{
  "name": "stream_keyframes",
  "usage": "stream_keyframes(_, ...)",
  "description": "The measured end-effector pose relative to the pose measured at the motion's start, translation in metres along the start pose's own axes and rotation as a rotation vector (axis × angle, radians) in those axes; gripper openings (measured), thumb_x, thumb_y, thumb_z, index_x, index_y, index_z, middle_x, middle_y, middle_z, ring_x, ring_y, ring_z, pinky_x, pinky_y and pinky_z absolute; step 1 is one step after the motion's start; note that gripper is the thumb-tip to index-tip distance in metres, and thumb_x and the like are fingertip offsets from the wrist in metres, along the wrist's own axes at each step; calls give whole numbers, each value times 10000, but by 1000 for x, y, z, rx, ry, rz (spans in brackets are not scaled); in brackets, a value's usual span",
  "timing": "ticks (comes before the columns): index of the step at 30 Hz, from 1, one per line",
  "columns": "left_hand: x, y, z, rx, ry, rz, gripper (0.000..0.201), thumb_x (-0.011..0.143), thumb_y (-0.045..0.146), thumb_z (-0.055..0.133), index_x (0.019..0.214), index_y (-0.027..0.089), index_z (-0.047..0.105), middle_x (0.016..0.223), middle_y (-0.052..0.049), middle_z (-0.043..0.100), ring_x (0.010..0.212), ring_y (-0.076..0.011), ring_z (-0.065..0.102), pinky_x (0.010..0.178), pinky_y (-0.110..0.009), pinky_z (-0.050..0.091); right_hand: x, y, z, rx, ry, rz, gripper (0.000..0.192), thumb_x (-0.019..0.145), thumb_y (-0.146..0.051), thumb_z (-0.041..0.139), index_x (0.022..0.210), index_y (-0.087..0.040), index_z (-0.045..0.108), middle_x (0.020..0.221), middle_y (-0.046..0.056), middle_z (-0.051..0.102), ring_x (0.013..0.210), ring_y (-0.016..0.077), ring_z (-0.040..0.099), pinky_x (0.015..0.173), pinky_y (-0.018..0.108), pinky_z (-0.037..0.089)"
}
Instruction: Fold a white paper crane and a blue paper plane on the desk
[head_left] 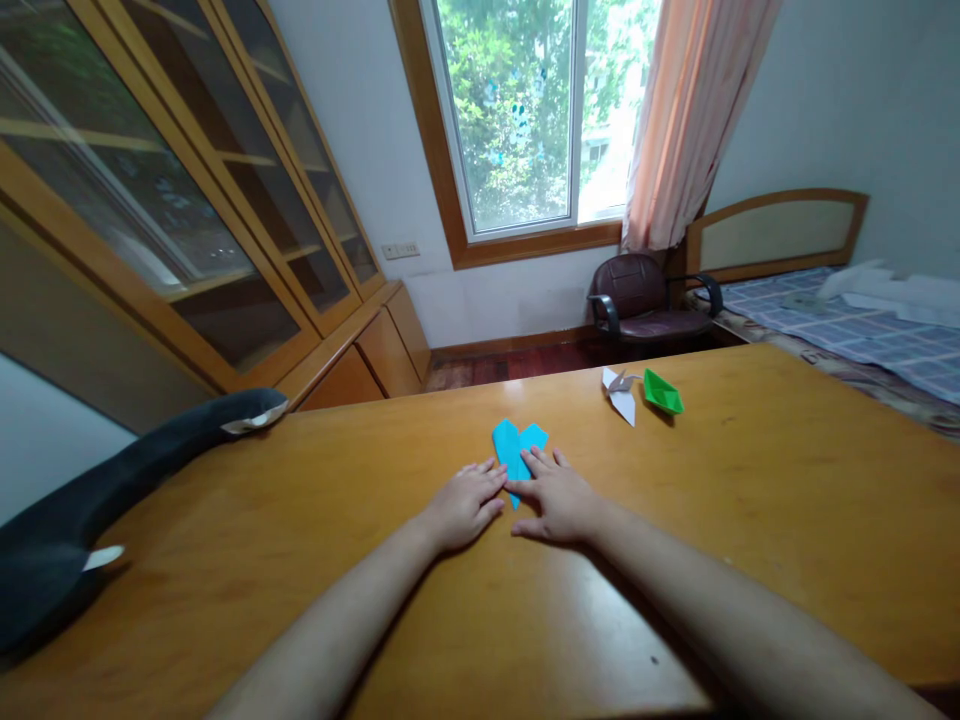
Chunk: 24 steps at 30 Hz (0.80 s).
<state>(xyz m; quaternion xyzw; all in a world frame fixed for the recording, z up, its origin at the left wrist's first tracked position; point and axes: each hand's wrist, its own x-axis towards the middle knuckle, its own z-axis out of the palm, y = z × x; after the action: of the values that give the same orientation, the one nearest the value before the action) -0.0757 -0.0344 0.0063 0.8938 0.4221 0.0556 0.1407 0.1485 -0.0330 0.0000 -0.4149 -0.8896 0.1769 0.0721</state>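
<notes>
A wooden surface fills the lower part of the view in a room with a glass-fronted cabinet along the left wall, a window straight ahead with a pink curtain beside it, a dark chair below, and a bed to the right. At the far left edge of the surface, well apart from the fingers, lies a dark plush toy.

The left hand rests palm down on the surface, its fingers lying flat and close together, their tips touching the left edge of the blue folded paper. The paper lies flat just beyond both sets of fingertips, its lower point running down between the two hands. The right hand is also palm down, its fingers slightly spread and pressing on the paper's right half. Neither hand pinches anything; both lie flat.

Farther off to the right of the fingers, well apart from them, a white folded paper figure sits on the surface, and just beside it on its right is a green paper boat.
</notes>
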Motion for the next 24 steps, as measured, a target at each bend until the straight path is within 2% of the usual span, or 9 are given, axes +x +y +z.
stream_keyframes(5, 2, 1, 1, 81, 47, -26, 479, 920, 356, 463, 1389, 261, 483, 1440, -27, 492, 1357, -279, 393, 1107, -491, 325, -1, 1, 0, 2, 0, 5, 820, 719, -739, 580, 1430, -364, 414, 1570, 158, 220, 1424, 426, 168, 1091, 640, 109)
stream_keyframes(10, 10, -1, 2, 136, 78, -145, 489, 949, 456, 374, 1391, 276, 484, 1453, -19, 474, 1355, -305, 382, 1100, -528, 308, -1, 0, -2, -7, -7, 5, 784, 722, -718, 599, 1409, -374, 444, 1575, 136, 216, 1429, 410, 166, 1101, 621, 88)
stream_keyframes(20, 49, -22, -1, 171, 88, -323, 493, 943, 456, 333, 1379, 291, 495, 1476, 2, 443, 1389, -349, 308, 1111, -576, 238, -4, -2, -4, -5, 4, 22, 748, 723, -706, 605, 1378, -363, 495, 1561, 145, 254, 1417, 423, 201, 1096, 626, 116)
stream_keyframes(24, 61, -24, -3, 170, 123, -386, 517, 938, 473, 340, 1374, 250, 503, 1462, -39, 465, 1415, -372, 244, 1119, -611, 181, -3, -3, -4, -8, -1, 21, 752, 722, -709, 604, 1379, -358, 495, 1562, 136, 257, 1412, 424, 214, 1098, 626, 111)
